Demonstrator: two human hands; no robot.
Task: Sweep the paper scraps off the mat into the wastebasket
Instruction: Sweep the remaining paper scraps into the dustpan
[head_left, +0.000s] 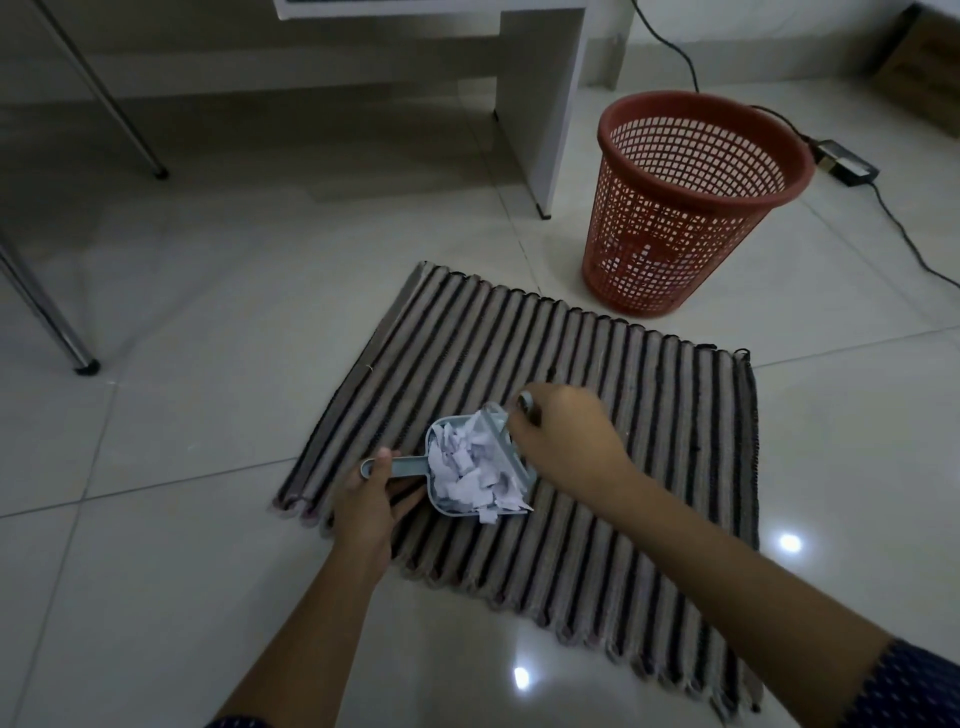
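Near the mat's (649, 395) front edge, scraps (470, 475) fill the dustpan (441, 501); left hand (366, 506) grips its handle, right hand (563, 434) grips the brush (506, 439); emptying into the basket (696, 202) remains.

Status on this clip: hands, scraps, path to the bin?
Left hand holds small grey dustpan; right hand holds brush. White paper scraps piled in pan. Red mesh wastebasket upright beyond striped mat, path clear.

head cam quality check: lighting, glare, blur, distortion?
Head view: dim, greyish light overall; two bright glare spots on the glossy floor tiles; right hand slightly motion-blurred over the brush; wide-angle bending shows in the desk leg and tilted wastebasket; paper scraps in the dustpan stay legible.
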